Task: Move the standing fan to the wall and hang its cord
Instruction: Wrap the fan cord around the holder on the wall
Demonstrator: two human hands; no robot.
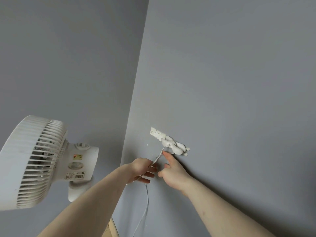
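- Head view: a white plastic standing fan (34, 161) fills the lower left, its slatted round cage turned toward the left edge and its motor housing, with printed stickers and a barcode label, facing the camera. Only the head and the top of its neck show; the stand below is out of frame.
- The fan stands close to the corner where two plain grey painted walls (222, 74) meet, with the left wall behind it.
- On the right-hand wall, a little way from the corner, a small white wall hook strip (171, 141) is fixed at a slant, its upper left end rough and chipped, with a few white flecks on the paint just beside it.
- A thin white power cord (158, 157) runs up to this hook strip; whether it is looped over a peg or only laid against it cannot be told. From there it slants down to the left, then hangs down the wall toward the bottom edge.
- The left hand (142, 170) has its fingers curled round the cord just below the hook strip and grips it, the knuckles toward the corner.
- The right hand (172, 171) is near the wall just beside the left one, its forefinger stretched up so that the tip meets the cord under the hook strip, the other fingers loosely bent and holding nothing.
- Both bare forearms reach up from the bottom edge.
- A sliver of pale wooden floor (109, 231) shows at the bottom, between the forearms.
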